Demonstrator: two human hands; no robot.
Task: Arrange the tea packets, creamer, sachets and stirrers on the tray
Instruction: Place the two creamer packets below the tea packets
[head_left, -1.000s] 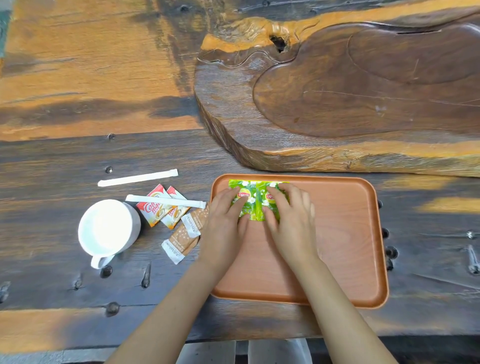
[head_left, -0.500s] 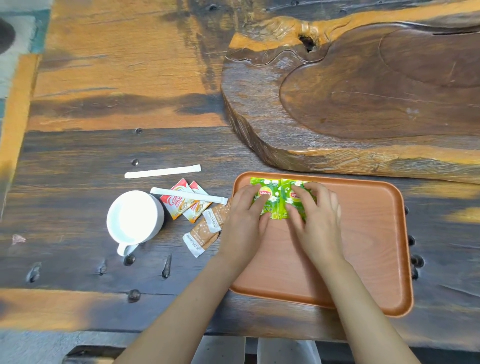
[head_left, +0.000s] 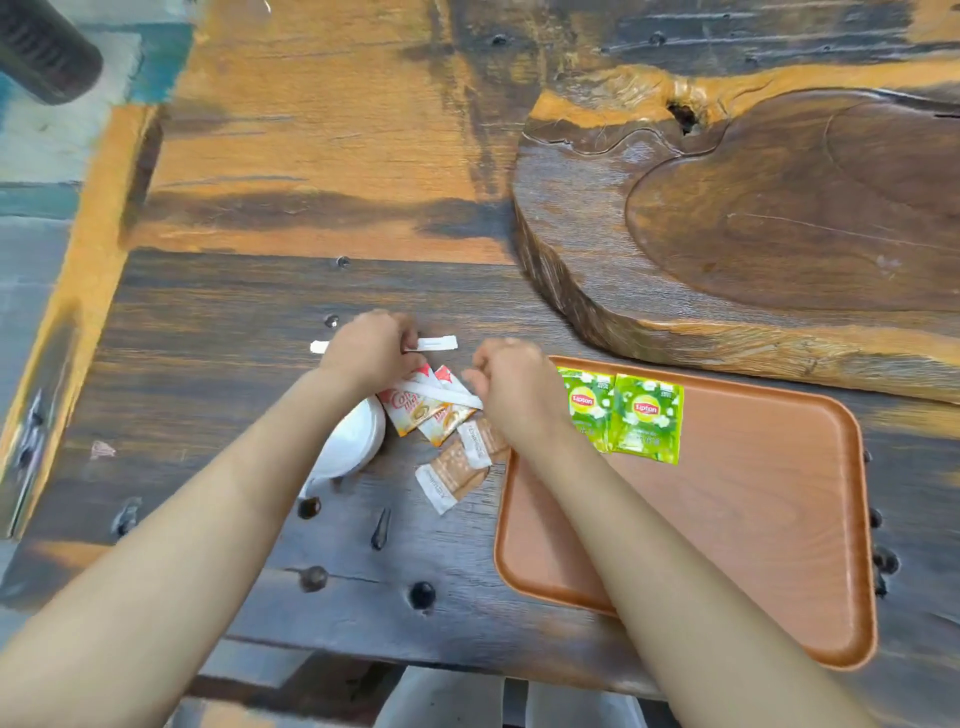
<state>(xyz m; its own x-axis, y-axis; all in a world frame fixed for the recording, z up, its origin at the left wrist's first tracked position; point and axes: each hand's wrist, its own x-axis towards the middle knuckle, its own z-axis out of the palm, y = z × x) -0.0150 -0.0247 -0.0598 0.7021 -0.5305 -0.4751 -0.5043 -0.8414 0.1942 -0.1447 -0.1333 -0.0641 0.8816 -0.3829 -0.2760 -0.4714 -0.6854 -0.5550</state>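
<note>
Both hands have left the tea packets and crossed to the loose items left of the tray. Two green tea packets now lie uncovered, side by side and touching, flat in the tray's far-left corner.

Left hand sits over the far stirrer, fingers curled down onto its middle; the white ends of the stirrer stick out on either side, but whether it is truly pinched cannot be told. Right hand is curled at the right end of the near stirrer, thumb and fingers closed around that tip. This stirrer lies slantwise across two red-and-white creamer packets, which overlap each other. Just nearer, two brown sachets lie overlapped, the right one running under the right wrist and close to the tray's left rim.

A white cup stands left of the creamer, mostly hidden under the left forearm. All of this rests on a dark, weathered wooden surface studded with bolt heads. Beyond the tray a thick carved wood slab lies on the surface.
</note>
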